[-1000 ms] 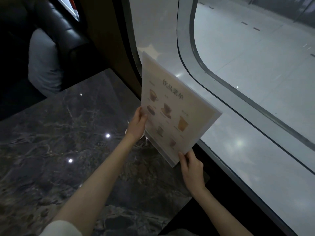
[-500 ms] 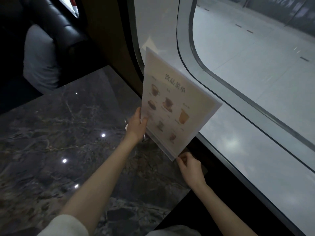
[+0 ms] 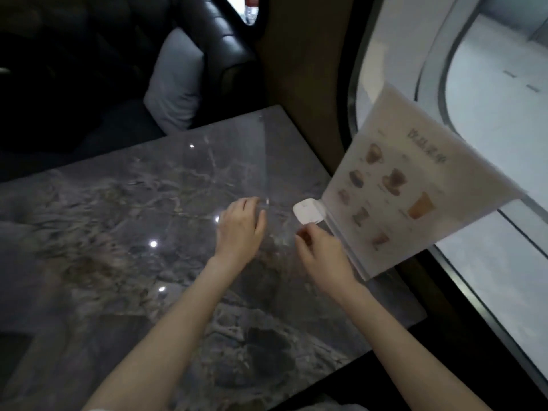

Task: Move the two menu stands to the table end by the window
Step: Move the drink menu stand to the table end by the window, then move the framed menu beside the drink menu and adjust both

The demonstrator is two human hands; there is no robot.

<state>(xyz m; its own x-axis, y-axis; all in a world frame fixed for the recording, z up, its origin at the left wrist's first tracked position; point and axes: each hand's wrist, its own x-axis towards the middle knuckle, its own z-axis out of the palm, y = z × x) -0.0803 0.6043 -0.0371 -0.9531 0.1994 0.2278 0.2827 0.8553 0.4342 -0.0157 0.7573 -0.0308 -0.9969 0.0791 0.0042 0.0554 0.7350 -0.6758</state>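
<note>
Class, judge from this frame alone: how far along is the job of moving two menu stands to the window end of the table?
Done, it seems: one clear acrylic drinks menu stand stands at the grey marble table's window edge.
In hand: nothing. The left hand hovers open; the right hand is beside that stand's base, near a small white tag, not gripping it.
Left: the second stand, which is not in view.

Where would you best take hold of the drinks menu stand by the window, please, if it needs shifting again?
Take the drinks menu stand by its two side edges, low near the base, one hand each side, coming from the table side. The panel is thin, flat and broad, and the window behind blocks that approach. The right hand is already next to its near lower edge; the left hand is free.
</note>
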